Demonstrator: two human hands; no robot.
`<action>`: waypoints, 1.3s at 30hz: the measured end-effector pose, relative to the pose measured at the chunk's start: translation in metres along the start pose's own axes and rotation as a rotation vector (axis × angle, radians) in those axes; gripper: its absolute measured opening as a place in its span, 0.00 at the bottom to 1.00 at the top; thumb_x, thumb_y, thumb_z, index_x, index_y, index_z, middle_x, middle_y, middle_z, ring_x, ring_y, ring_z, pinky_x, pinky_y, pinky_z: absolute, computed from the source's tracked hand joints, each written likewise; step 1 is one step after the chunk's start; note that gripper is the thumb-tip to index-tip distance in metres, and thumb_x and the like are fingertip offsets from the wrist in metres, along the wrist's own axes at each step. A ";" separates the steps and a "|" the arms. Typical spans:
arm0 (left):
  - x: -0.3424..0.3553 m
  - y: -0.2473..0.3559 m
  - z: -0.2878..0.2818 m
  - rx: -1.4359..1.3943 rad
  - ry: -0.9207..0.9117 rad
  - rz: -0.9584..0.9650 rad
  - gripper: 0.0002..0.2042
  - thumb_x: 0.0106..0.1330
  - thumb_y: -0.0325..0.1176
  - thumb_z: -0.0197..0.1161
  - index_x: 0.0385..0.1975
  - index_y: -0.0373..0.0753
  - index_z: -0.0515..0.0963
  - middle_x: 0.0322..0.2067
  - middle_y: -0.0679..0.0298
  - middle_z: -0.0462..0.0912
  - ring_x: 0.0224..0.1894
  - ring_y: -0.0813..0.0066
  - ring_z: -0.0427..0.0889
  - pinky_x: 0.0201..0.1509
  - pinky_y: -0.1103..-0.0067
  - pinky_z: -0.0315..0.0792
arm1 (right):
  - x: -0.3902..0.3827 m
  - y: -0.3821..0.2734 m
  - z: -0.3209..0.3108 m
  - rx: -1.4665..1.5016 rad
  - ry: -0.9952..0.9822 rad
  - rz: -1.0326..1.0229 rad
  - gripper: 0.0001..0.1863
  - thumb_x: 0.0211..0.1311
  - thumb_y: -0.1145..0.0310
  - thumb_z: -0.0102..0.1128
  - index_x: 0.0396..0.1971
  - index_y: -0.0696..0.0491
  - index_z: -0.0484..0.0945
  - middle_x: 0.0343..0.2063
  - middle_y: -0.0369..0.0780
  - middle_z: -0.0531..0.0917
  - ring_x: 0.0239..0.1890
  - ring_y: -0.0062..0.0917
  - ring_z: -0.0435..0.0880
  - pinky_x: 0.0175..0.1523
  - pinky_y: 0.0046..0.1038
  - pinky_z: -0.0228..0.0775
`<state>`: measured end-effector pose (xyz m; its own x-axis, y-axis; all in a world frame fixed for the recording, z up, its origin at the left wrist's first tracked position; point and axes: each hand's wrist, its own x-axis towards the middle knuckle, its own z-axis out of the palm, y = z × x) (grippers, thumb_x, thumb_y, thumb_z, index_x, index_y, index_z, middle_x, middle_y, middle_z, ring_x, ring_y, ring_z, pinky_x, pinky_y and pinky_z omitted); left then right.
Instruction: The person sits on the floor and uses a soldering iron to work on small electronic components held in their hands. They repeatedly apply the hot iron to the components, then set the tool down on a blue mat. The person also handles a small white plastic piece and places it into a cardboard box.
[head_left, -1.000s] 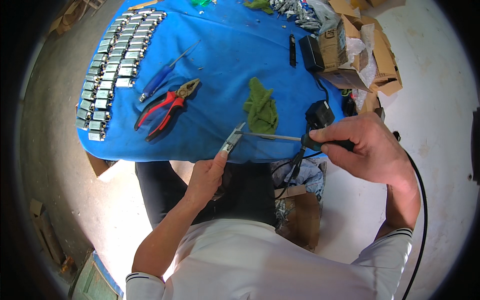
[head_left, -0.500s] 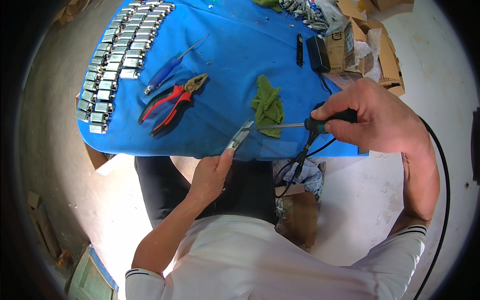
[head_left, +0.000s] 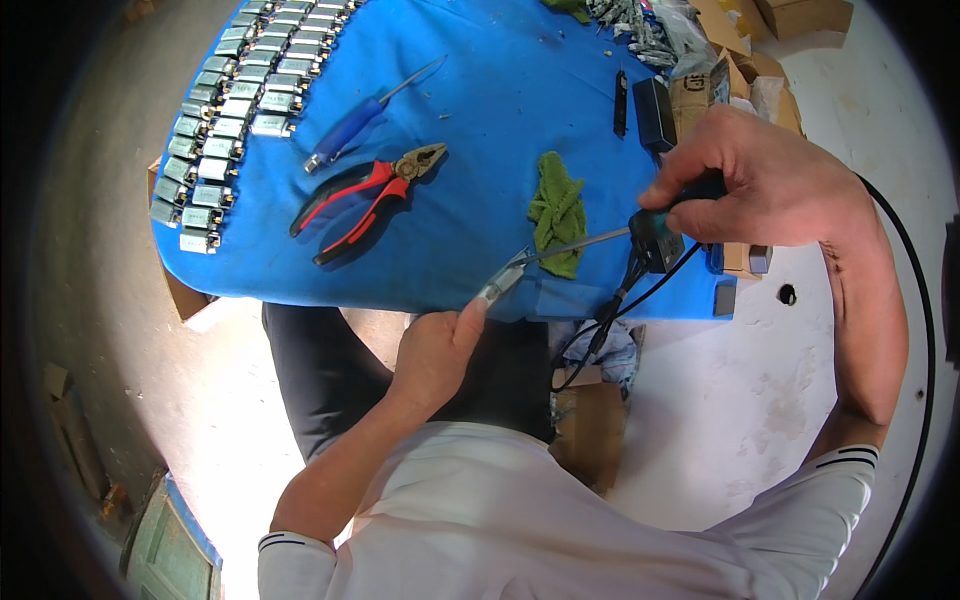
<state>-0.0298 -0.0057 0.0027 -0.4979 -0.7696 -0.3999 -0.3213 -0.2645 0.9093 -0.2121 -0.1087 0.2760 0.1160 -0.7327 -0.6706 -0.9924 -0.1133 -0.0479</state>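
My left hand [head_left: 437, 352] pinches the near end of a narrow silvery metal piece [head_left: 503, 281] over the front edge of the table. My right hand [head_left: 765, 178] is closed around the dark green handle of a screwdriver [head_left: 590, 239], whose shaft slants down to the left. Its tip meets the far end of the metal piece; exactly how they touch is too small to make out. A crumpled green cloth [head_left: 557, 212] lies just beyond the shaft. Red and black pliers [head_left: 372, 203] and a blue-handled screwdriver [head_left: 350, 132] rest farther left, apart from both hands.
Rows of small silvery motor-like parts [head_left: 239, 107] line the left side of the blue-covered table [head_left: 480, 110]. At the right are a black power adapter [head_left: 655, 114], a slim black tool [head_left: 620, 104] and cables [head_left: 652, 290]. Cardboard boxes [head_left: 735, 50] and a metal-parts heap [head_left: 640, 32] fill the far right.
My right hand has lifted and moved slightly away, so the screwdriver slopes more steeply. The metal piece and my left hand have shifted a little right, while the whole view has also shifted.
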 end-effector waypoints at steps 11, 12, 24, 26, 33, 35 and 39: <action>0.000 -0.002 0.017 0.144 0.123 0.155 0.27 0.67 0.49 0.49 0.14 0.32 0.73 0.15 0.47 0.74 0.22 0.46 0.75 0.27 0.59 0.66 | -0.026 -0.012 0.032 0.205 0.068 0.130 0.10 0.48 0.73 0.63 0.32 0.58 0.83 0.26 0.43 0.84 0.26 0.23 0.82 0.31 0.23 0.71; -0.001 -0.004 0.019 0.138 0.130 0.140 0.27 0.67 0.49 0.49 0.14 0.32 0.73 0.15 0.47 0.74 0.21 0.46 0.75 0.27 0.60 0.66 | -0.032 -0.005 0.041 0.246 0.089 0.161 0.10 0.49 0.74 0.63 0.33 0.58 0.83 0.27 0.43 0.84 0.26 0.22 0.82 0.32 0.22 0.71; -0.002 -0.006 0.012 -0.352 -0.010 -0.062 0.28 0.69 0.55 0.46 0.12 0.39 0.66 0.11 0.68 0.64 0.13 0.79 0.64 0.17 0.80 0.57 | -0.086 0.051 0.090 0.655 0.646 -0.008 0.16 0.50 0.79 0.66 0.41 0.57 0.79 0.30 0.36 0.80 0.28 0.16 0.76 0.33 0.17 0.69; -0.005 -0.004 0.011 -0.535 -0.065 -0.200 0.27 0.68 0.58 0.46 0.12 0.44 0.62 0.12 0.75 0.58 0.13 0.85 0.56 0.15 0.85 0.49 | -0.089 0.051 0.099 0.890 0.727 0.011 0.12 0.51 0.79 0.66 0.38 0.58 0.80 0.29 0.35 0.80 0.27 0.14 0.76 0.30 0.15 0.68; -0.015 0.001 0.005 -0.819 -0.131 -0.397 0.26 0.67 0.61 0.45 0.14 0.48 0.55 0.10 0.76 0.51 0.11 0.86 0.49 0.14 0.86 0.43 | -0.102 0.061 0.153 0.992 0.859 0.026 0.09 0.52 0.78 0.66 0.34 0.59 0.81 0.26 0.35 0.81 0.24 0.12 0.75 0.28 0.14 0.66; -0.015 0.003 0.005 -0.844 -0.145 -0.400 0.26 0.67 0.61 0.45 0.14 0.49 0.55 0.10 0.76 0.51 0.11 0.86 0.50 0.14 0.86 0.43 | -0.106 0.062 0.165 0.967 0.842 0.003 0.08 0.51 0.79 0.66 0.33 0.59 0.81 0.28 0.36 0.82 0.27 0.13 0.76 0.32 0.15 0.67; -0.017 0.009 0.008 -0.799 -0.069 -0.407 0.26 0.68 0.58 0.46 0.14 0.47 0.55 0.12 0.76 0.51 0.12 0.87 0.49 0.14 0.86 0.43 | -0.110 0.062 0.177 0.921 0.868 -0.092 0.07 0.50 0.81 0.65 0.32 0.60 0.81 0.29 0.38 0.82 0.28 0.16 0.77 0.33 0.17 0.68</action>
<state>-0.0304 0.0092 0.0164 -0.5236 -0.4980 -0.6912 0.1600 -0.8544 0.4944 -0.2933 0.0837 0.2157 -0.1722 -0.9838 0.0498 -0.5996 0.0646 -0.7977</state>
